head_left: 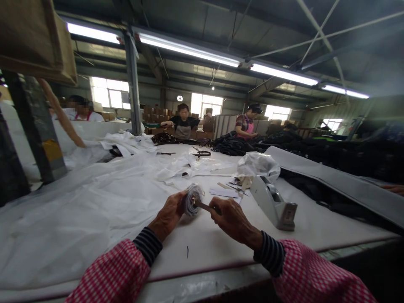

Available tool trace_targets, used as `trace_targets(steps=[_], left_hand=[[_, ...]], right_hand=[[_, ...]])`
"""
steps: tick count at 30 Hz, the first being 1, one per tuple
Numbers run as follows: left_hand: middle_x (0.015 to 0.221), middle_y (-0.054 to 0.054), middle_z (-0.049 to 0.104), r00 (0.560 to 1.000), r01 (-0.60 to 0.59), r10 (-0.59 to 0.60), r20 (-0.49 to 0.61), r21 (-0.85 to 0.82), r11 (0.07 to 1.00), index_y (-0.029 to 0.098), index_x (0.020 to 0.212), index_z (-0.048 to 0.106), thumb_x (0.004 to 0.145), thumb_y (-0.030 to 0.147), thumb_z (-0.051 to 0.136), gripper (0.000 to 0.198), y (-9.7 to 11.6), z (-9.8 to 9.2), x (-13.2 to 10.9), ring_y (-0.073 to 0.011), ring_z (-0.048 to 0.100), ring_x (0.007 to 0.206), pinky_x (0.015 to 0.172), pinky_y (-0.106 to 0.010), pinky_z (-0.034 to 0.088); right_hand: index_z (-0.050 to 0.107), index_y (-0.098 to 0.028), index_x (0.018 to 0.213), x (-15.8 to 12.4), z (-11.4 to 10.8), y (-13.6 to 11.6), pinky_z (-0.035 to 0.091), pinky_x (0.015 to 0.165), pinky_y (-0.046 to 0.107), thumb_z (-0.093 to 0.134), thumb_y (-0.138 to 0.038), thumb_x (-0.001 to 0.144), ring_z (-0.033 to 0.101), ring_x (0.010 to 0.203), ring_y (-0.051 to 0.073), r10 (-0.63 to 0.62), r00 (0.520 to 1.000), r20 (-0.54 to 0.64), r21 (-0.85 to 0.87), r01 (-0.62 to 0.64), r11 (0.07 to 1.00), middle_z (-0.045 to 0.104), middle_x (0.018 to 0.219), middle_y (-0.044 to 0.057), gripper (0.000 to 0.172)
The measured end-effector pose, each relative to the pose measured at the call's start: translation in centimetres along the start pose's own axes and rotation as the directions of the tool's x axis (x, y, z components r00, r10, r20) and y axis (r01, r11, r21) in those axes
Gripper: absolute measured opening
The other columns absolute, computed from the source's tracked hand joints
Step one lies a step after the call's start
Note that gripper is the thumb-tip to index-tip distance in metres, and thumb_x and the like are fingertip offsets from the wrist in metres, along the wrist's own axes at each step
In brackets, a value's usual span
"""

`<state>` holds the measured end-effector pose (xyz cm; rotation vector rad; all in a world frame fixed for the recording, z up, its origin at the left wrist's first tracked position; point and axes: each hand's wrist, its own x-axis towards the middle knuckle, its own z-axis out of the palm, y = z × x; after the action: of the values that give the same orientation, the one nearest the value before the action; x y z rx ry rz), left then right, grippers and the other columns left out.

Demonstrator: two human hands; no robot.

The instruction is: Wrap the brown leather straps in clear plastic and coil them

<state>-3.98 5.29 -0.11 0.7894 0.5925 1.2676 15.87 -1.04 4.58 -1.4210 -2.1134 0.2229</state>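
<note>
My left hand (168, 214) is closed around a small roll wrapped in clear plastic film (192, 198), held just above the white table (202, 248). My right hand (232, 219) is closed on a thin brown stick-like piece (205, 206) that runs into the roll. Both hands meet over the middle of the table, near its front edge. Red checked sleeves with striped cuffs cover both wrists.
A grey tape dispenser (274, 204) stands right of my hands. Paper slips (225, 190) and a crumpled plastic bag (257, 165) lie beyond. White sheets (94, 198) cover the left. Dark goods (315, 151) pile at the right. Three people work at the far end.
</note>
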Motion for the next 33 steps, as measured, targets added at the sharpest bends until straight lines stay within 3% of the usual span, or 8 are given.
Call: trace_targets(steps=[2, 8, 16, 22, 26, 30, 33], left_hand=[[0.083, -0.008, 0.075, 1.000, 0.012, -0.012, -0.007, 0.018, 1.000, 0.007, 0.088, 0.076, 0.075, 0.025, 0.079, 0.023, -0.2, -0.2, 0.1, -0.0168, 0.065, 0.070, 0.067, -0.027, 0.055], [0.091, -0.011, 0.076, 1.000, -0.010, 0.008, 0.027, 0.085, 0.996, 0.007, 0.094, 0.076, 0.077, 0.029, 0.079, 0.028, -0.4, -0.1, 0.1, -0.0193, 0.067, 0.078, 0.070, -0.027, 0.054], [0.083, -0.007, 0.073, 0.998, -0.046, 0.039, 0.044, 0.163, 0.986, 0.010, 0.086, 0.075, 0.075, 0.037, 0.082, 0.029, -0.2, 0.1, -0.3, -0.0157, 0.062, 0.070, 0.066, -0.025, 0.050], [0.083, -0.006, 0.071, 0.994, -0.067, 0.046, 0.098, 0.221, 0.973, 0.010, 0.087, 0.074, 0.076, 0.039, 0.082, 0.032, -0.2, 0.1, -0.5, -0.0148, 0.060, 0.070, 0.065, -0.025, 0.047], [0.082, -0.004, 0.069, 0.989, -0.088, 0.056, 0.139, 0.240, 0.967, 0.011, 0.088, 0.073, 0.079, 0.042, 0.080, 0.032, -0.2, 0.1, -0.6, -0.0140, 0.057, 0.070, 0.065, -0.024, 0.044], [0.080, -0.002, 0.066, 0.984, -0.106, 0.065, 0.166, 0.256, 0.961, 0.015, 0.086, 0.071, 0.082, 0.043, 0.078, 0.029, -0.3, 0.1, -0.5, -0.0139, 0.055, 0.071, 0.066, -0.024, 0.044], [0.079, -0.001, 0.064, 0.983, -0.118, 0.072, 0.171, 0.282, 0.952, 0.017, 0.084, 0.069, 0.084, 0.044, 0.076, 0.028, -0.2, 0.0, -0.6, -0.0141, 0.055, 0.071, 0.066, -0.023, 0.043]], right_hand=[[0.066, -0.018, 0.079, -0.1, 0.2, -0.2, 0.033, 0.060, 0.024, 0.064, -0.008, 0.086, 0.056, 0.056, 0.013, 0.031, 0.999, -0.028, -0.041, -0.032, 0.999, 0.064, 0.059, -0.003, 0.012], [0.065, -0.019, 0.075, -0.2, 1.6, -0.6, 0.033, 0.059, 0.023, 0.063, -0.015, 0.090, 0.060, 0.055, 0.013, 0.024, 0.998, 0.055, 0.060, -0.027, 0.998, 0.065, 0.057, -0.003, 0.016], [0.068, -0.020, 0.078, -0.4, 1.5, -0.6, 0.035, 0.061, 0.024, 0.062, -0.012, 0.086, 0.061, 0.057, 0.015, -0.017, 0.995, 0.101, 0.021, 0.015, 1.000, 0.064, 0.055, -0.002, 0.013], [0.067, -0.019, 0.075, 0.1, 1.9, 0.1, 0.037, 0.054, 0.022, 0.058, -0.017, 0.089, 0.056, 0.046, 0.012, 0.057, 0.998, 0.022, 0.196, -0.060, 0.979, 0.064, 0.053, -0.003, 0.017], [0.068, -0.018, 0.080, 0.6, 3.0, 0.6, 0.035, 0.045, 0.019, 0.056, -0.024, 0.091, 0.050, 0.038, 0.009, 0.105, 0.994, 0.033, 0.425, -0.109, 0.898, 0.064, 0.053, -0.003, 0.017], [0.065, -0.017, 0.084, 1.1, 4.4, 0.5, 0.033, 0.038, 0.018, 0.058, -0.031, 0.091, 0.047, 0.036, 0.009, 0.136, 0.988, 0.077, 0.664, -0.153, 0.732, 0.063, 0.052, -0.003, 0.017], [0.062, -0.016, 0.082, 1.7, 5.5, 0.4, 0.034, 0.038, 0.017, 0.059, -0.034, 0.091, 0.047, 0.037, 0.008, 0.167, 0.986, 0.007, 0.742, -0.117, 0.660, 0.062, 0.051, -0.003, 0.020]])
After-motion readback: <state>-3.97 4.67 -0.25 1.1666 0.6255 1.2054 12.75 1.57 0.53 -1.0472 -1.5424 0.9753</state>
